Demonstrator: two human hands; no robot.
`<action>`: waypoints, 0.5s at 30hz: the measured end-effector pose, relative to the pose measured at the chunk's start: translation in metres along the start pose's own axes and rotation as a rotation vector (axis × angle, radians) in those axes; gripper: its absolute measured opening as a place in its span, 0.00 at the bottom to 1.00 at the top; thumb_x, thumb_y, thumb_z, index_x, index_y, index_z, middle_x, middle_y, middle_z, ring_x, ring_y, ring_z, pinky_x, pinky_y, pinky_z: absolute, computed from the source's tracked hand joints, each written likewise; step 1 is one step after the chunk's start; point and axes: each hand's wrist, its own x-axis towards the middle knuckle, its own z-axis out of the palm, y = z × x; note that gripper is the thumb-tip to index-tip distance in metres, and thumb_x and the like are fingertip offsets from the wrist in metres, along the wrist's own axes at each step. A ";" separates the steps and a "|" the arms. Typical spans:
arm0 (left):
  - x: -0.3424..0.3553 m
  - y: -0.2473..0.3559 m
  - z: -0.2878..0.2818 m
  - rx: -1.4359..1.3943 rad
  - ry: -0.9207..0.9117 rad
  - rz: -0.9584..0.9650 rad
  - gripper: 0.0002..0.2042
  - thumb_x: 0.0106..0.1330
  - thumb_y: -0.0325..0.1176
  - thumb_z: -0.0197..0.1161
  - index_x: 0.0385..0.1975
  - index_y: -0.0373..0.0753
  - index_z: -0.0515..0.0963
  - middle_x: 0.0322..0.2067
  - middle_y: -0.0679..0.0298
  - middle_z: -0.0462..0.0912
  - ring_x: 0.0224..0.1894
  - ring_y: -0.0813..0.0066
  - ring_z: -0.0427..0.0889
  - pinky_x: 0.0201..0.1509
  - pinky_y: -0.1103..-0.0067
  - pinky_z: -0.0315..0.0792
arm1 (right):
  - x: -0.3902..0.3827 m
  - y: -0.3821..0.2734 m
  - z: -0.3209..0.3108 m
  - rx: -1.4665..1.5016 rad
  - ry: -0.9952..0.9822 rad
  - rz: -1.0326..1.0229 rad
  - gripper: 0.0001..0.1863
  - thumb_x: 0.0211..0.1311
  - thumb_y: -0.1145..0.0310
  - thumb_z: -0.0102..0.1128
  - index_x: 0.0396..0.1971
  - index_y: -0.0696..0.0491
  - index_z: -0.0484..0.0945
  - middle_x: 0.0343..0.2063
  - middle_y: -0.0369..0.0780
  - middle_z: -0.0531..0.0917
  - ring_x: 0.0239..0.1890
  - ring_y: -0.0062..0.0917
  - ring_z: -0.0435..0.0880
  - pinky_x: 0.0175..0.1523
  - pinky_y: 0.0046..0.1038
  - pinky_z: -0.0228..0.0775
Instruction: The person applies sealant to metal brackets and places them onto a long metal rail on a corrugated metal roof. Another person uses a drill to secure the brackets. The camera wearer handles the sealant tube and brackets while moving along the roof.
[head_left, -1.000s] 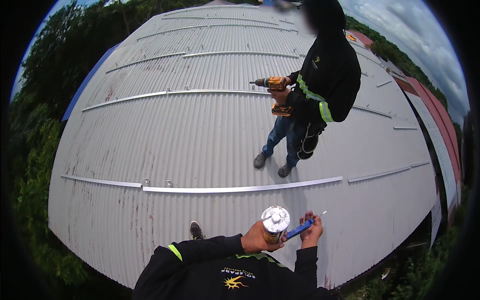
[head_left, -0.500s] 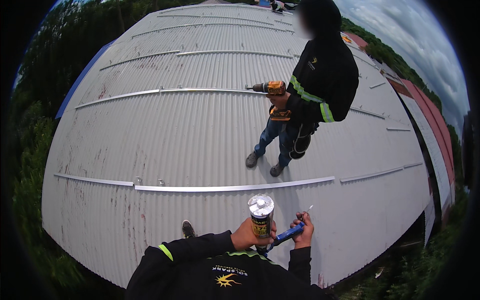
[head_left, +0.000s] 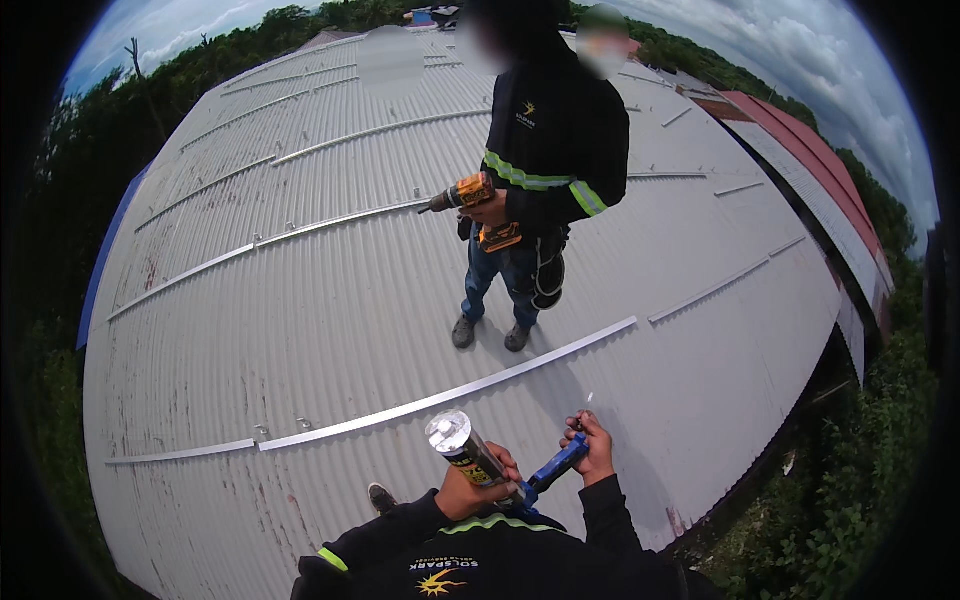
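My left hand (head_left: 475,483) is wrapped round a dark sealant cartridge (head_left: 482,460) with a silvery-white end, tilted up and to the left. The cartridge sits in a blue caulking gun (head_left: 557,465). Closed on the blue handle of that gun is my right hand (head_left: 592,447). A small thin piece with a white tip (head_left: 590,398) sticks up from my right fingers; its kind is too small to make out. My left palm hides part of the cartridge's label and the gun's frame.
Ahead stands a co-worker (head_left: 555,130) in a dark reflective jacket, holding an orange and black cordless drill (head_left: 470,190). Metal rails (head_left: 450,395) with small brackets cross the corrugated roof (head_left: 330,340). The roof edge (head_left: 745,500) drops off at right, above greenery.
My view has turned, so the co-worker and rails appear shifted left and slanted. The cartridge has tipped from nearly upright toward the left. Both hands keep their hold.
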 end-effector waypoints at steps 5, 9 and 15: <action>0.004 0.000 0.007 -0.079 -0.067 0.065 0.19 0.56 0.10 0.66 0.45 0.35 0.72 0.39 0.59 0.82 0.48 0.65 0.85 0.59 0.66 0.79 | -0.006 -0.003 0.003 0.030 -0.023 0.002 0.07 0.78 0.63 0.52 0.41 0.50 0.75 0.35 0.40 0.83 0.30 0.26 0.80 0.38 0.33 0.75; 0.006 0.005 0.015 -0.037 -0.058 0.113 0.21 0.53 0.08 0.66 0.44 0.35 0.72 0.38 0.56 0.81 0.45 0.62 0.84 0.58 0.62 0.78 | -0.006 -0.001 0.003 0.033 -0.072 -0.047 0.07 0.78 0.64 0.52 0.41 0.51 0.75 0.36 0.42 0.84 0.34 0.29 0.84 0.42 0.35 0.78; 0.011 0.031 0.027 0.298 -0.005 0.087 0.21 0.51 0.12 0.68 0.44 0.36 0.71 0.36 0.57 0.80 0.42 0.63 0.83 0.51 0.65 0.80 | -0.011 0.006 0.006 0.032 0.048 -0.160 0.07 0.79 0.64 0.52 0.42 0.51 0.74 0.38 0.42 0.86 0.38 0.30 0.88 0.45 0.32 0.79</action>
